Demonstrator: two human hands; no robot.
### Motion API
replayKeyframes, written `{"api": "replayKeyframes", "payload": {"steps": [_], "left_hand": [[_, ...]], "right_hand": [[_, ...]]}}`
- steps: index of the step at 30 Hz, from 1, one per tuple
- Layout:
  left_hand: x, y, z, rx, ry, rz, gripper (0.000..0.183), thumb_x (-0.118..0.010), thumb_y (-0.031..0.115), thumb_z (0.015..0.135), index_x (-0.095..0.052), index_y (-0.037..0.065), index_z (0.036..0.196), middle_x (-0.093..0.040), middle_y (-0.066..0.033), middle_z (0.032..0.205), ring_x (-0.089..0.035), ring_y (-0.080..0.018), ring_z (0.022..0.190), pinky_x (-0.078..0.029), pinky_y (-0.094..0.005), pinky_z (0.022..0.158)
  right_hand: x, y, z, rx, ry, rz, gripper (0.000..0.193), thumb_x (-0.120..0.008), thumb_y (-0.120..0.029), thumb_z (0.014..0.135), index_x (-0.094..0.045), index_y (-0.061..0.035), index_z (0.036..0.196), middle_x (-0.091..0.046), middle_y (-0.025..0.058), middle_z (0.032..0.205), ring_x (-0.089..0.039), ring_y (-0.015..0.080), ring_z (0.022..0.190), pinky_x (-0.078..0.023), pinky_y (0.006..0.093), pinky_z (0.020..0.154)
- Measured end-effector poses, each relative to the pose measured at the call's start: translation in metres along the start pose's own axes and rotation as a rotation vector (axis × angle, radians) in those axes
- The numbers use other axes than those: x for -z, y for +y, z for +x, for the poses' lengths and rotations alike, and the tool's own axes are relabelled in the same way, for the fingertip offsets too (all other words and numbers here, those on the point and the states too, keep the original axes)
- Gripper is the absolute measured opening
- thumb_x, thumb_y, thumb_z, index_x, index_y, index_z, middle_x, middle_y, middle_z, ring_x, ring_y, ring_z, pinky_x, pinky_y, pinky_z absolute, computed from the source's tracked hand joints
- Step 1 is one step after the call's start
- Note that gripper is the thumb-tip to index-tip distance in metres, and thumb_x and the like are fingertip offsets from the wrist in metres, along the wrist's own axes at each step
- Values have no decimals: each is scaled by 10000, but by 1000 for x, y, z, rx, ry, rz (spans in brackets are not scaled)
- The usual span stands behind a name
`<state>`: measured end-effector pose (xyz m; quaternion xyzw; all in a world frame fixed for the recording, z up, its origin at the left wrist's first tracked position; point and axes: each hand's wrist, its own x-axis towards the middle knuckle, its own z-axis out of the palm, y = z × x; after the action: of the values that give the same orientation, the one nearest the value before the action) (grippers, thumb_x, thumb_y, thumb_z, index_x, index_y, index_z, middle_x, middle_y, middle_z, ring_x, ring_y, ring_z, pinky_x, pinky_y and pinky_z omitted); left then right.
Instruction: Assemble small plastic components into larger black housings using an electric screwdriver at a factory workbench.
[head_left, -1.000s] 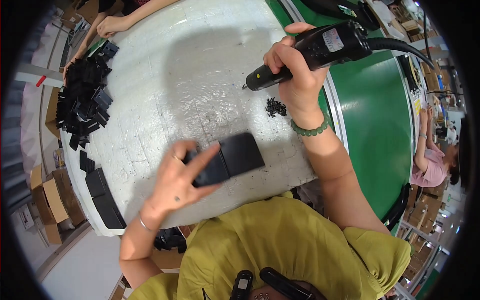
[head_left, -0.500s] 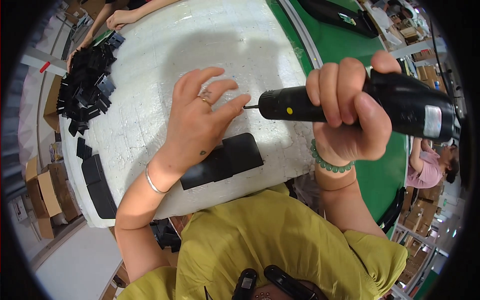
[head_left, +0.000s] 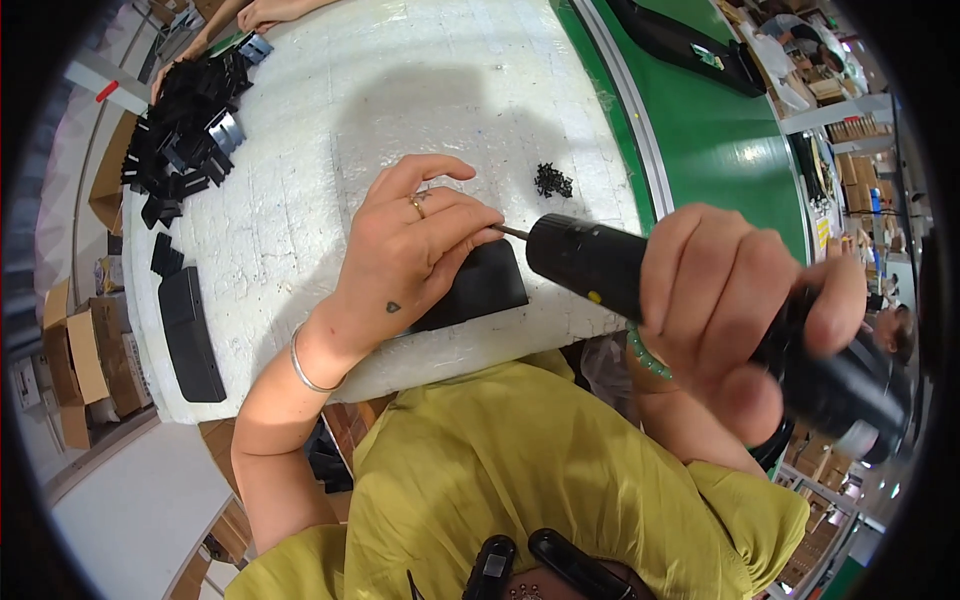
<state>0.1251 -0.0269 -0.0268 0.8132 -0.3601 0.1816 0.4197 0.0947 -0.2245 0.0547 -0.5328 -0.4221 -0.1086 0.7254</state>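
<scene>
My right hand (head_left: pixel 715 305) is wrapped round a black electric screwdriver (head_left: pixel 590 262), which points left with its thin bit out in front. The tip of that bit meets the pinched thumb and forefinger of my left hand (head_left: pixel 400 250). Anything small between those fingertips is too hidden to make out. Below and partly behind my left hand, a flat black plastic part (head_left: pixel 485 287) lies on the white padded table. Past the driver's nose sits a small pile of tiny black screws (head_left: pixel 553 181).
At the far left is a heap of black plastic brackets (head_left: pixel 185 120), with a long black part (head_left: pixel 192 340) nearer me. White padding (head_left: pixel 480 70) covers the table. A green belt with a metal rail (head_left: pixel 645 140) runs along the right. Another person's hand (head_left: pixel 265 14) rests at the far edge.
The screwdriver's rear end has swung down and toward me, so it now slants. My left fingertips have closed into a pinch at the bit. The screw pile has come into sight.
</scene>
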Motion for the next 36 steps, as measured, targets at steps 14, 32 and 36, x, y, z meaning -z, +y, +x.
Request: {"api": "replayKeyframes", "payload": {"steps": [14,32,36], "left_hand": [[26,5,-51,278,-207,147,932,-810,336,603,-352,120,1385,-512,-243,1221,-445,-423,1120,-394,-439,934],[0,-13,-66,634,-342,-68,374,-712,327,739,-617,79,1002,-636,-121,840,-589,-294,867,-455,-391,759],[1,-11,-67,644,-303,-56,369,-715,322,735,-628,78,998,-639,-126,852,-592,-296,885,-455,-392,761]], "right_hand": [[-34,32,-6,-175,-26,63,464,-514,-48,770,-393,-142,1208,-443,-19,619,-425,111,502,-377,265,524],[-54,58,-13,-318,-59,-90,300,-579,-68,776,-377,-98,996,-422,14,582,-385,108,463,-369,277,486],[-57,61,-10,-334,-93,-104,290,-581,-40,770,-364,-101,952,-428,20,578,-379,106,455,-373,266,469]]}}
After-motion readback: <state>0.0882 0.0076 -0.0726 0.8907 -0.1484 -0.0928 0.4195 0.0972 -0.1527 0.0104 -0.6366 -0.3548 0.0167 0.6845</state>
